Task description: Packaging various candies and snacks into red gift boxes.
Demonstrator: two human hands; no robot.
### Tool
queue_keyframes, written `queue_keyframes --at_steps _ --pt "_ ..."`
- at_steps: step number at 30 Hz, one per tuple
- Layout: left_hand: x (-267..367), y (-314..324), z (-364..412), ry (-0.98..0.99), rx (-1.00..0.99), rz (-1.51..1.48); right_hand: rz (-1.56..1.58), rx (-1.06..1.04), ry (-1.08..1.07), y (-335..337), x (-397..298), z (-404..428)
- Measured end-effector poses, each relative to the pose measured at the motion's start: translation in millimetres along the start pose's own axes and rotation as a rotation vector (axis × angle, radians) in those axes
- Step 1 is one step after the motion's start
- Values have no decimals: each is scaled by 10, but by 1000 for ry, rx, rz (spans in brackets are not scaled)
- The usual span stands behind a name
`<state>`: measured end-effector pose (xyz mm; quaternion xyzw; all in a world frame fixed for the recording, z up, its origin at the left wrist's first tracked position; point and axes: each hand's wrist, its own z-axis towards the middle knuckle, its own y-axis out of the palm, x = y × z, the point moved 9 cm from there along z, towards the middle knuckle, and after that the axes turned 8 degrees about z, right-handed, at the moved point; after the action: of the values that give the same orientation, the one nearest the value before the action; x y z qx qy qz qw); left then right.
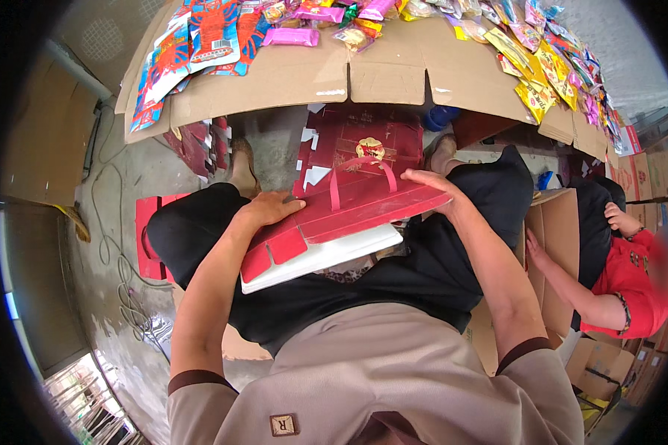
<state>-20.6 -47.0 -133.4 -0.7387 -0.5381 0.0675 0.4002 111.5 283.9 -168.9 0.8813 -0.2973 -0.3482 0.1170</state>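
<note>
A red cardboard gift box (362, 217), partly flattened, lies tilted across my lap. A pink ribbon handle (335, 192) loops up from its red face, and a white panel (323, 258) shows along the side nearest me. My left hand (270, 210) holds the box's left end, thumb on top. At the right end, my right hand (437, 192) grips the edge, with some fingers hidden beneath. Just beyond, between my feet, stand flat dark-red box blanks (362, 128) with white tabs and a gold emblem.
Ahead, a cardboard-covered table (289, 83) bears red-and-blue snack pouches (214, 30) and many wrapped sweets (540, 72). Another red box (150, 239) lies by my left knee. To the right, a person in red (618, 283) sits beside an open carton (559, 245). Cables (117, 250) cross the floor.
</note>
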Motion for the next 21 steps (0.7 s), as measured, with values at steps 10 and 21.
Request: queue_keyframes --at_steps 10,21 --pt "-395 -788 -158 3 837 -142 82 -152 -226 157 -639 -237" --pt "-397 -1231 -321 153 1179 -585 -14 -7 -351 -131 -814 270"
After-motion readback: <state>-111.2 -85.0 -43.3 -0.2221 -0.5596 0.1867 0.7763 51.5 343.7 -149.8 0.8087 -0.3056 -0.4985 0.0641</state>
